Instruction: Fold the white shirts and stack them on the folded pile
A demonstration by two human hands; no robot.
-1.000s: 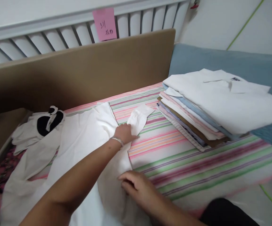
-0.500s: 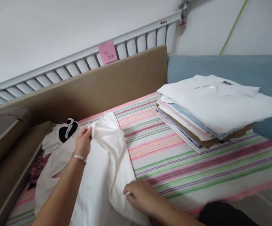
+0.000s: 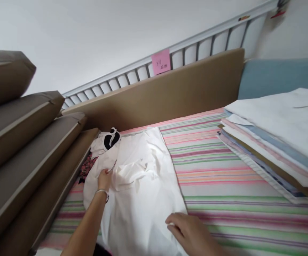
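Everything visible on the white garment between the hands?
The white garment looks like thin, soft, plain fabric. It lies spread lengthwise on the striped sheet, its far end fairly straight, its near end running out of the picture. Cloth is bunched and wrinkled across the upper middle; a looser flap spreads out to the left. The left hand is at that flap, its grip unclear; the right hand appears to pinch the right edge, lower down.

2 hands (L hand (image 3: 104, 180), R hand (image 3: 187, 227)); 1 bracelet (image 3: 102, 191); 1 white garment (image 3: 145, 202); 1 clothes stack (image 3: 280, 133) nr back R corner of striped sheet (image 3: 207, 190); 4 brown cushions (image 3: 36, 160) by L edge; 1 panel (image 3: 175, 97) at back edge; 1 pink note (image 3: 161, 62).
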